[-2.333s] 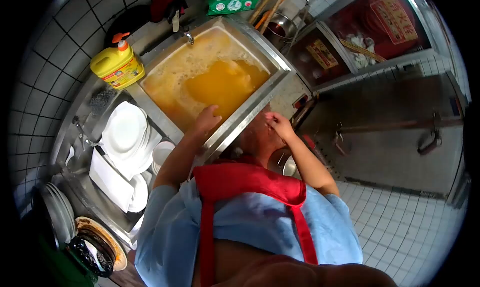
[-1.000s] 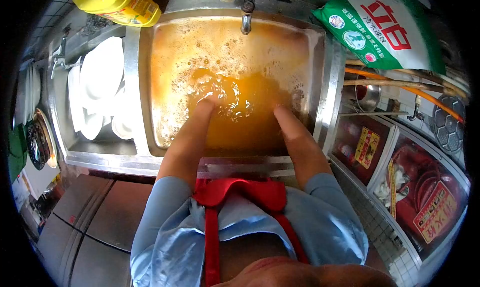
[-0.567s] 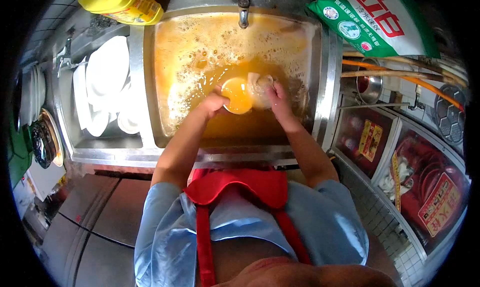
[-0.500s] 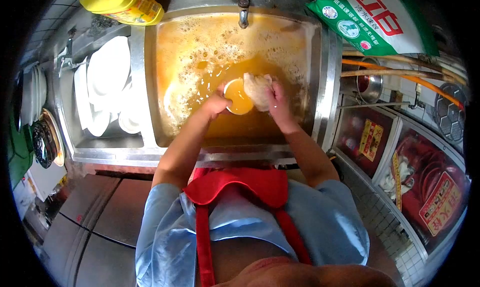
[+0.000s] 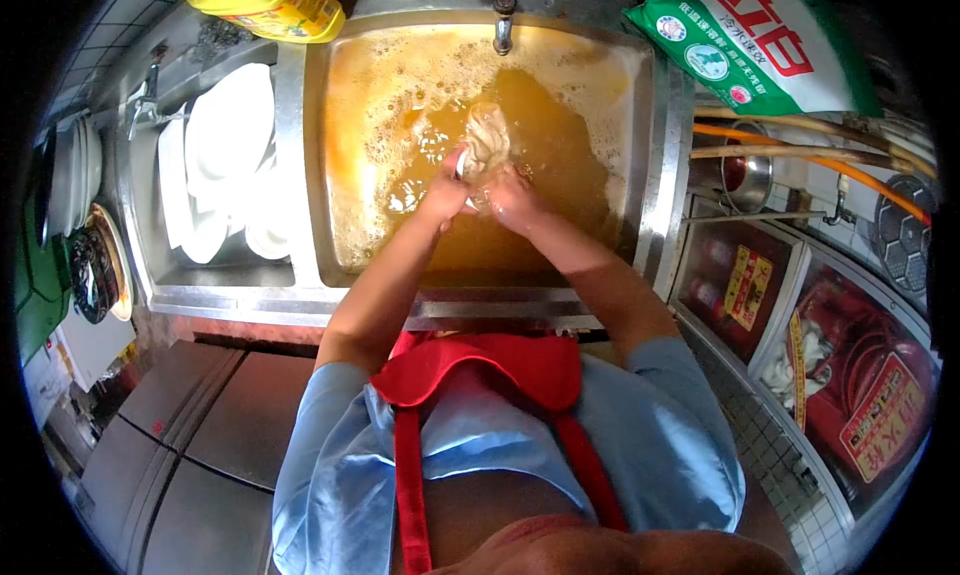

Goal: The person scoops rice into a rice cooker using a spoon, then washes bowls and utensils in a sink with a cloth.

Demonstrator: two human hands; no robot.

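Both hands are together over the murky, foamy water [image 5: 560,155] of the large sink. My left hand [image 5: 446,191] is closed on a small bowl [image 5: 461,163], of which only a bit of white rim shows. A wet, pale cloth [image 5: 487,135] covers the rest of the bowl. My right hand [image 5: 510,199] is closed on the lower end of this cloth, pressing it against the bowl. The fingertips are partly hidden by the cloth and water.
White dishes [image 5: 232,125] are piled in the left basin. A tap [image 5: 503,35] overhangs the sink's far edge. A yellow detergent jug [image 5: 280,7] stands far left and a green-white detergent bag [image 5: 755,45] far right. Hoses [image 5: 800,145] run along the right side.
My right hand has moved left, bringing the cloth onto the bowl, which was in plain view before. The cloth now extends upward over it. The foam has parted further.
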